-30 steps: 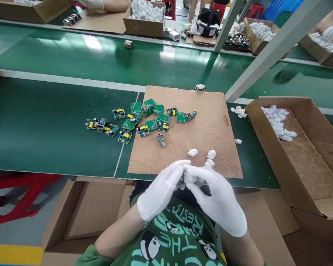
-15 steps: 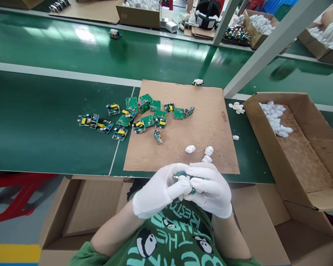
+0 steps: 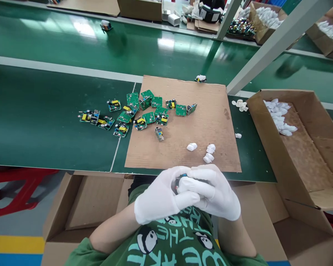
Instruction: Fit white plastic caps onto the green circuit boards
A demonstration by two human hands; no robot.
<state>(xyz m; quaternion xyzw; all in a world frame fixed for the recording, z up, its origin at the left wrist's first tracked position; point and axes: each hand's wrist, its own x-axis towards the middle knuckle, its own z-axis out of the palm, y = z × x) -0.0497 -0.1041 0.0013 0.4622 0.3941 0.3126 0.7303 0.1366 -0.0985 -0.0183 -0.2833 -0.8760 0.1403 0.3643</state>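
Both my hands wear white gloves and are pressed together close to my chest, below the table's front edge. My left hand (image 3: 159, 199) and my right hand (image 3: 213, 194) are closed around a small circuit board part (image 3: 179, 181) that only peeks out between the fingers. Just beyond them, three white plastic shells (image 3: 208, 153) lie on a brown cardboard sheet (image 3: 211, 122). Several green circuit boards (image 3: 144, 112) are scattered over the sheet's left side and the green table.
An open cardboard box (image 3: 269, 147) with white shells stands at the right. Empty cartons (image 3: 80, 207) sit under the table edge. A slanted metal post (image 3: 266, 42) rises at the upper right. A conveyor belt (image 3: 72, 40) runs behind, with more boxes beyond.
My hands have closed tighter over the part, fingers overlapping more, and the view has shifted slightly; a small item on the conveyor has drifted left.
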